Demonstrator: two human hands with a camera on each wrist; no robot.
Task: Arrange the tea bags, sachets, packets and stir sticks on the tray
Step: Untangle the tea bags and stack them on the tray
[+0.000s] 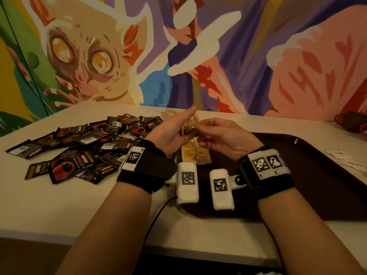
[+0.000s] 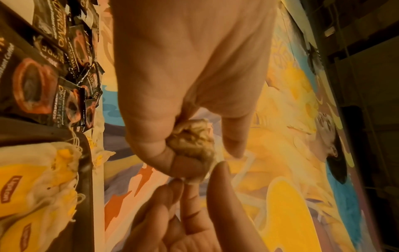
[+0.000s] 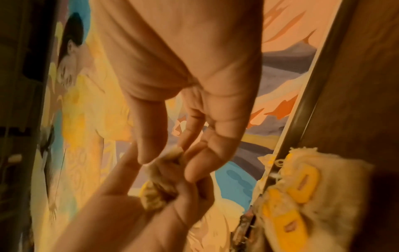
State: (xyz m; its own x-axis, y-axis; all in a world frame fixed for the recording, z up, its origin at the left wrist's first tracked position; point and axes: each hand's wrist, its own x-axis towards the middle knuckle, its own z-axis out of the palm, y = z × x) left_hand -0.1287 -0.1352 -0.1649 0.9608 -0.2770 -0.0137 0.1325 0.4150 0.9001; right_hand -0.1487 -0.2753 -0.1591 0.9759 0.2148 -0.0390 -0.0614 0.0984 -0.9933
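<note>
Both hands meet above the left edge of the dark brown tray (image 1: 307, 175). My left hand (image 1: 178, 127) pinches a crumpled bunch of tea bags (image 1: 188, 126) between thumb and palm side, its index finger stretched out. In the left wrist view the thumb curls over the tea bag bunch (image 2: 192, 141). My right hand (image 1: 202, 132) pinches the same bunch (image 3: 159, 172) from the other side with its fingertips. Below the hands, tea bags with yellow tags (image 1: 193, 153) lie on the tray's left end. No stir sticks are in view.
A heap of black and red coffee sachets (image 1: 89, 147) covers the white table left of the tray. More tea bags (image 1: 168, 113) lie on the table behind the hands. White sachets (image 1: 345, 157) sit at the tray's right side. A painted wall backs the table.
</note>
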